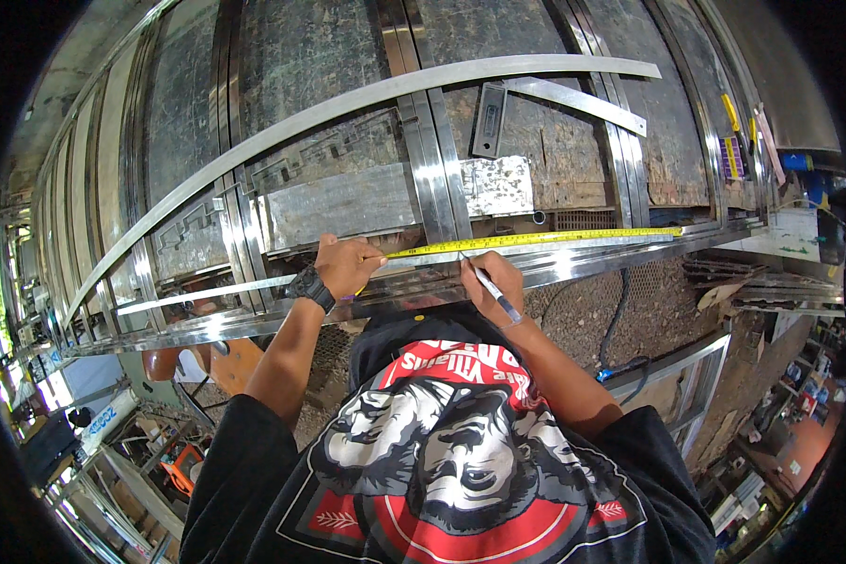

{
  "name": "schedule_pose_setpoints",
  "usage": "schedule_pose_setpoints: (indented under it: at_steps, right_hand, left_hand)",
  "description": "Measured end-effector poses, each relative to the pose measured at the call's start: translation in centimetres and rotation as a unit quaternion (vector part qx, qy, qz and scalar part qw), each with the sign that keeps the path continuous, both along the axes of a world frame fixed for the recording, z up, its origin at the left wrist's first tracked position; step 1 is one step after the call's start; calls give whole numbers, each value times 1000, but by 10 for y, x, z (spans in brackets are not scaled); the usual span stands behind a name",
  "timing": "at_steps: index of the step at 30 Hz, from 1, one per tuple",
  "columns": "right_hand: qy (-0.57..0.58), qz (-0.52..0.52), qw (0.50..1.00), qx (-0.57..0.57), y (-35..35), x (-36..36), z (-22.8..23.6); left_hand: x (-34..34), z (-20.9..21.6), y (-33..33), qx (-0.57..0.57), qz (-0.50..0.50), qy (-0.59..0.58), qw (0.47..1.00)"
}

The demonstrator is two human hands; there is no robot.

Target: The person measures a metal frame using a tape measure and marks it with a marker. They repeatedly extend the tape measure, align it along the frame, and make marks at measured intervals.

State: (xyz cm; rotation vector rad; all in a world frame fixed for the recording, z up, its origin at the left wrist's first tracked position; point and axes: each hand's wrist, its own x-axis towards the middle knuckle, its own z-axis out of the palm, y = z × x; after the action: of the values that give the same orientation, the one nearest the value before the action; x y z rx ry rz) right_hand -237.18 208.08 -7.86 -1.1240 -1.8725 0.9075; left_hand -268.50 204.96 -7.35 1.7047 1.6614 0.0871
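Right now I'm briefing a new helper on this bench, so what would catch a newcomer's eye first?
The yellow tape measure stretched along the shiny metal bar at mid-picture stands out most. The left hand pins its near end while the right hand holds a marking tool to it. Above, a long curved metal strip sweeps across the scuffed worktable.

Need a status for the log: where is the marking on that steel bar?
Done: yellow tape measure is pulled out along the steel bar, left hand pinning its near end. In hand: right hand holds a marker, tip at the tape's edge. Left: no finished mark or cut is visible.
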Motion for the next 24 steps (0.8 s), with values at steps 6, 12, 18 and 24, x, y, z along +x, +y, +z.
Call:
schedule_pose_setpoints:
  at_steps: [6,12,18,24]
  right_hand:
    - [-1,-1,1000,-1,0,-1,1]
    - [-6,0,1000,11,1,-1,0]
    - [-11,8,1000,16,3,-2,4]
    - [10,-34,999,-10,-6,3,2]
  left_hand:
    - [0,-3,-1,0,7,0,1000]
    - [0,-2,-1,18,12,-14,1000]
    - [0,-4,-2,7,3,5,1000]
    - [1,0,1,-2,-6,8,1000]
